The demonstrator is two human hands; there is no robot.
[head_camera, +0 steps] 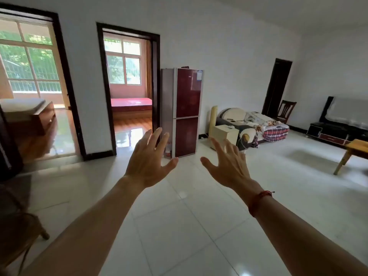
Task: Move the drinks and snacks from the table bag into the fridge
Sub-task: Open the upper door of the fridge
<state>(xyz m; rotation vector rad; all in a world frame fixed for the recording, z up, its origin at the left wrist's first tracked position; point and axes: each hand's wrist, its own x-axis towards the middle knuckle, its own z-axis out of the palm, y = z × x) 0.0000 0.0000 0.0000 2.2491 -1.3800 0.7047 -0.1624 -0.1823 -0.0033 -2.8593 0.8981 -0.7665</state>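
Both hands were stretched out in the air in front of the person, with the backs toward the camera, and neither one held anything. The left hand [148, 162] had its fingers straight and spread apart, and in the view its fingertips lay over the lower door of the fridge [188, 108]. The right hand [229, 166] also had its fingers spread and relaxed, and it appeared just right of the fridge. A thin red cord bracelet [258, 202] went around its wrist.

The fridge stood upright against the white wall, well beyond the hands. It was a tall narrow box with two glossy dark red doors, both closed, and a pale grey side. Left of the fridge a dark-framed doorway [130, 102] opened onto a room with a flat red bed. Right of the fridge stood a small square cream cabinet [225, 134], and after it a soft sofa [249, 124] covered with patterned cloths. In front of the fridge the floor [189, 226] was made of large shiny white tiles. Far to the right of the fridge the corner of a light wooden table [356, 150] showed.
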